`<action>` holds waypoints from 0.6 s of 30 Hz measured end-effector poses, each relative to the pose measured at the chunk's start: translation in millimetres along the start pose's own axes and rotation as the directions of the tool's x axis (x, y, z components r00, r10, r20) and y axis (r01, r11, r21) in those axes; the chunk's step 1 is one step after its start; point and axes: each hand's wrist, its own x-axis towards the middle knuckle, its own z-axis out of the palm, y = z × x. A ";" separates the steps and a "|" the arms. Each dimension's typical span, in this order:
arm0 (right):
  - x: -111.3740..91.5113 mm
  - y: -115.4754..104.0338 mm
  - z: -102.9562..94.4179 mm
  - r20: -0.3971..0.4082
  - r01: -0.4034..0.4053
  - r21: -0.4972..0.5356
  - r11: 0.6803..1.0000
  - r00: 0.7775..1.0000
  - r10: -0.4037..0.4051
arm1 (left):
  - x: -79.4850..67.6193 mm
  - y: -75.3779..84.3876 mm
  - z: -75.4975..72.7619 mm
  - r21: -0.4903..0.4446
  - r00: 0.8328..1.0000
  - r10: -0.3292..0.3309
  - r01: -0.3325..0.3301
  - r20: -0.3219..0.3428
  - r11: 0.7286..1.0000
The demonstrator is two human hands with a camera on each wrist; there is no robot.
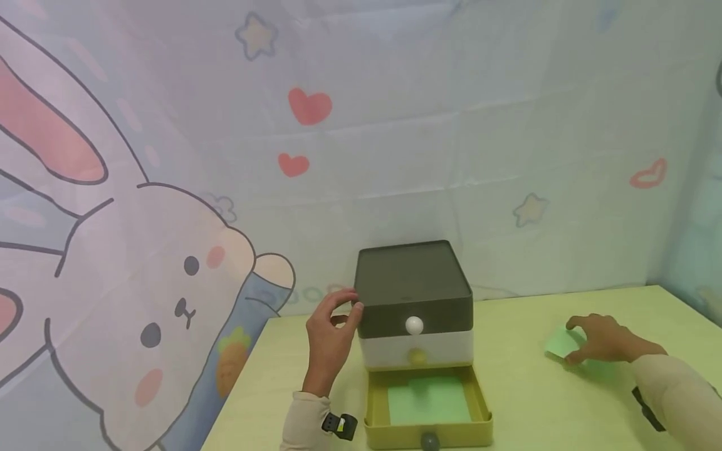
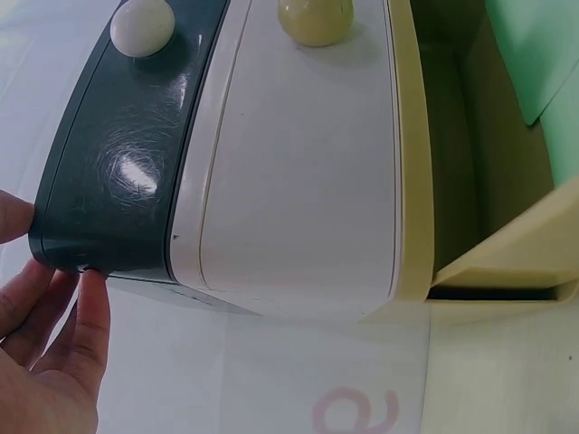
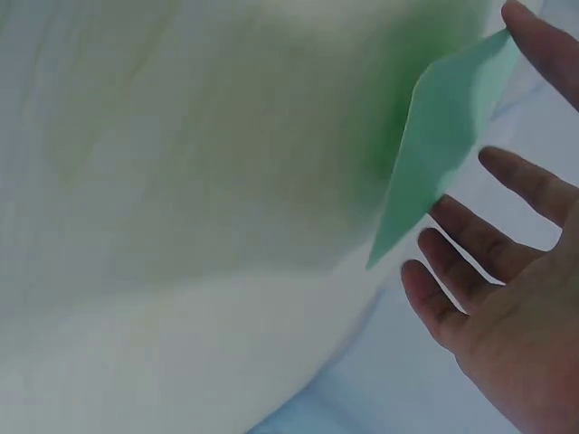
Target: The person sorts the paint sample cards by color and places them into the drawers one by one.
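Observation:
A small desktop drawer cabinet (image 1: pixel 416 316) has a dark top section, a white middle section and a yellow bottom drawer (image 1: pixel 389 436) pulled out. Light green paper (image 1: pixel 431 407) lies inside that drawer. At the cabinet's upper left front corner, my left hand (image 1: pixel 329 341) holds the dark section, thumb and fingers on either side of the corner in the left wrist view. Off to the right, my right hand (image 1: pixel 606 338) pinches a light green sheet of paper (image 3: pixel 443 136) between thumb and fingers. The sheet is tilted, its face raised off the table in the right wrist view.
The pale yellow table (image 1: pixel 524 401) meets a printed cloth backdrop (image 1: pixel 383 207) behind the cabinet. White (image 1: pixel 414 325), yellow (image 1: pixel 417 356) and dark knobs (image 1: pixel 430 441) stick out from the drawer fronts. The open drawer juts toward the table's near side.

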 end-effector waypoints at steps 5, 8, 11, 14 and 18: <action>-3.4 -35.0 -7.4 0.014 0.182 0.037 0.983 0.983 -0.182 | -0.1 -1.1 -0.3 0.016 1.000 -0.003 0.003 0.001 1.000; -9.8 -57.8 -12.5 0.048 0.233 0.073 0.970 0.970 -0.237 | -0.5 -1.5 -0.2 0.019 1.000 -0.002 0.002 -0.001 1.000; -17.0 -78.8 -18.0 0.080 0.271 0.111 0.956 0.956 -0.281 | -0.5 -1.5 0.1 0.017 1.000 0.000 0.000 -0.004 1.000; -24.6 -98.3 -23.3 0.095 0.350 0.151 0.925 0.926 -0.365 | -0.1 -1.9 0.7 0.014 1.000 0.007 -0.007 -0.003 1.000; -32.4 -126.3 -30.8 0.101 0.465 0.177 0.867 0.868 -0.486 | 0.9 -2.4 1.1 0.005 1.000 0.019 -0.019 -0.010 1.000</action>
